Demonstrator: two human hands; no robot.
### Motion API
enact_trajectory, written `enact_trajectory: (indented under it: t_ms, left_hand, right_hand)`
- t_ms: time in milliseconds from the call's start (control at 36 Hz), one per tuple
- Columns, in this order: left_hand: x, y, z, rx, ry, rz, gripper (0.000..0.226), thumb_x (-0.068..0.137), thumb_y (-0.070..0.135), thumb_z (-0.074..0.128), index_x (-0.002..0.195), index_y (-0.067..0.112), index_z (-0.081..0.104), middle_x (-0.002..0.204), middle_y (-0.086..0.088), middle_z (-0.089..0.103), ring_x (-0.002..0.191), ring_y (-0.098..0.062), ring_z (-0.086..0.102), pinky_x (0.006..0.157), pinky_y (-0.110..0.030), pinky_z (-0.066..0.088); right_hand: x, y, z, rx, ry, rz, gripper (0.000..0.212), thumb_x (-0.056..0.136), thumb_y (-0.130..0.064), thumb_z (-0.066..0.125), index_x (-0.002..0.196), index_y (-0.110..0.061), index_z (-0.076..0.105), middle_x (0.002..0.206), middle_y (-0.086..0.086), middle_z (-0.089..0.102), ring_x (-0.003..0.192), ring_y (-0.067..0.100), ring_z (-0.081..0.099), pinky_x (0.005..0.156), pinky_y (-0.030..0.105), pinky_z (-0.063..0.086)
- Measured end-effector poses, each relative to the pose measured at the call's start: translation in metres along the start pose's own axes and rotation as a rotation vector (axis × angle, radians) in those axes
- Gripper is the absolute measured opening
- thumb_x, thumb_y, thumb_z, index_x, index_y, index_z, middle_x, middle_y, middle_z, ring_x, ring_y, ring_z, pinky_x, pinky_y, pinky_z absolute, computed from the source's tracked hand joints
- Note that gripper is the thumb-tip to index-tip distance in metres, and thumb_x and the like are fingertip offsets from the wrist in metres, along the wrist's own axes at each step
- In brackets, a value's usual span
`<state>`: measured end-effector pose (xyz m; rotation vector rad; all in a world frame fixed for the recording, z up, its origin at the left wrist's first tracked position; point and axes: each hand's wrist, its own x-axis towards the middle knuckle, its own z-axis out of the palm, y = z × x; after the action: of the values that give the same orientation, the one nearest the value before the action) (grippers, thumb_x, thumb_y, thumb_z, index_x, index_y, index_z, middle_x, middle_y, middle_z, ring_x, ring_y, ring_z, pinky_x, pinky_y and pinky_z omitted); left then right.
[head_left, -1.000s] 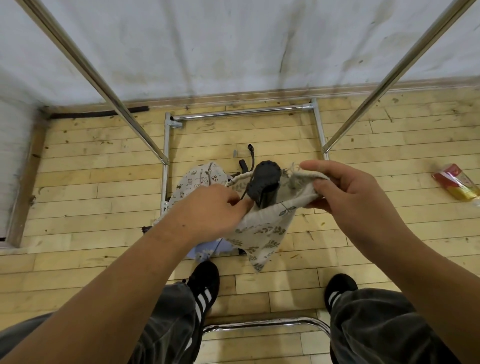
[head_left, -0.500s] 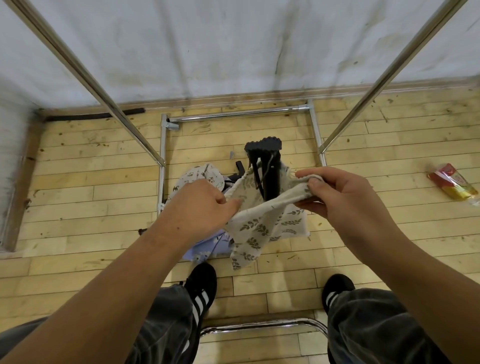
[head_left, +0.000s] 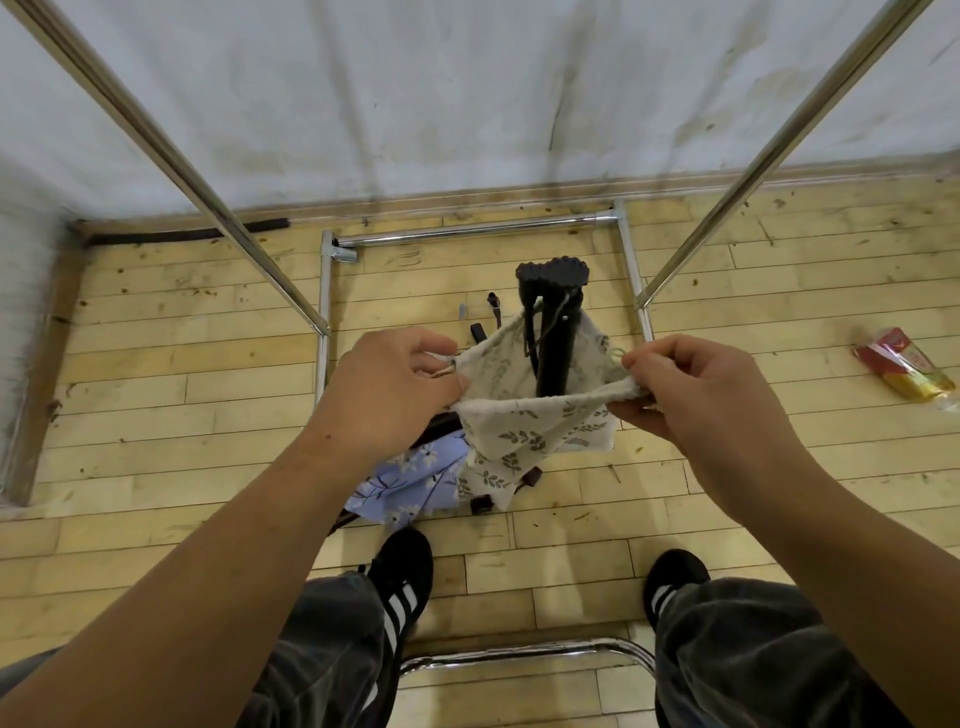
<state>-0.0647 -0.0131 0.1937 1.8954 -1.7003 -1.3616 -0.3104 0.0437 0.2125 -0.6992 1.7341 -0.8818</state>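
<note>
Fingers of left hand (head_left: 387, 382) and right hand (head_left: 696, 384) pinch opposite rims of the pouch (head_left: 524, 426), stretching its mouth. Black tripod (head_left: 553, 322) stands upright inside, top sticking out.

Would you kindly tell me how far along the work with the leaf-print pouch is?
Done: the black stand is partly inside the leaf-print pouch. In hand: the left hand and right hand pinch its mouth open. Left: the upper half sticks out and the mouth is not closed.
</note>
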Motion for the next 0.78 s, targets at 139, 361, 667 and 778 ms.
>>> enact_trajectory:
  t_ms: [139,361,667,778]
  left_hand:
    - [-0.002,0.003,0.001,-0.151,0.004,0.012,0.016,0.09,0.023,0.079,0.087,0.036,0.071,0.08,0.016,0.077,0.072,-0.003,0.074,0.064,-0.01,0.056]
    - [-0.003,0.004,-0.001,0.047,0.127,0.076,0.016,0.091,0.044,0.076,0.078,0.034,0.071,0.076,0.005,0.076,0.069,-0.015,0.072,0.059,-0.029,0.055]
    - [-0.005,0.01,0.0,0.006,0.139,0.074,0.028,0.099,0.052,0.059,0.083,0.03,0.067,0.079,0.006,0.076,0.077,-0.017,0.075,0.065,-0.033,0.056]
    - [-0.007,0.013,0.0,-0.049,0.145,0.055,0.028,0.1,0.051,0.057,0.084,0.03,0.067,0.082,0.005,0.075,0.078,-0.016,0.074,0.055,-0.019,0.045]
  right_hand:
    - [0.0,0.0,-0.005,-0.074,-0.007,-0.042,0.014,0.089,-0.015,0.078,0.085,-0.006,0.068,0.093,0.013,0.073,0.083,0.023,0.078,0.078,0.035,0.064]
    - [0.003,0.001,-0.004,-0.083,0.005,-0.019,0.012,0.094,-0.012,0.073,0.088,-0.008,0.063,0.099,0.014,0.07,0.084,0.022,0.078,0.077,0.036,0.065]
    - [0.005,0.007,-0.003,-0.102,-0.042,0.034,0.026,0.105,-0.009,0.054,0.121,-0.021,0.071,0.107,0.007,0.073,0.092,0.02,0.076,0.081,0.034,0.064]
    - [0.003,0.006,-0.002,-0.099,-0.08,0.036,0.03,0.106,-0.013,0.053,0.09,-0.027,0.074,0.094,0.009,0.077,0.089,0.023,0.077,0.076,0.03,0.063]
